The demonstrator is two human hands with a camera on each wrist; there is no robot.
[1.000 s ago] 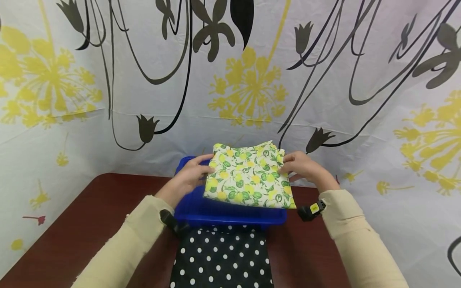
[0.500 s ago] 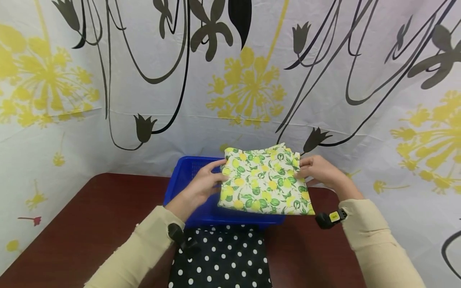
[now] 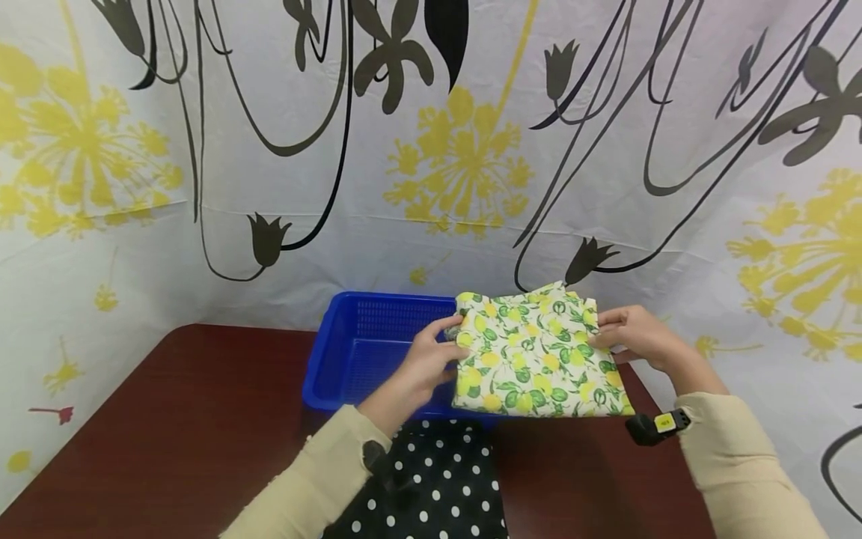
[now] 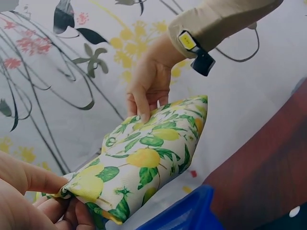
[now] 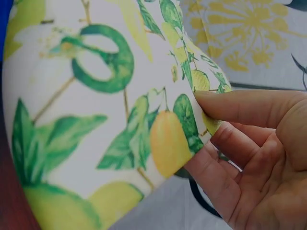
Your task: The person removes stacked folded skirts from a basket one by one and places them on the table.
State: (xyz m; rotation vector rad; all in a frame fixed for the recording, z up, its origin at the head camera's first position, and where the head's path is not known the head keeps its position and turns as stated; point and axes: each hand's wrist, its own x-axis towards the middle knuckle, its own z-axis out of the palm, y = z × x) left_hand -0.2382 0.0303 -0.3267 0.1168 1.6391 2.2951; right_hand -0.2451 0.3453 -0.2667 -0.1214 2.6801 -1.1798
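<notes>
Only overhead: blue basket (image 3: 364, 352) below cloth (image 3: 539, 352)

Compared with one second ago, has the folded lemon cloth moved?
Yes. The lemon cloth, held by both hands, has shifted right: it covered the blue basket before, and now overhangs its right end.
</notes>
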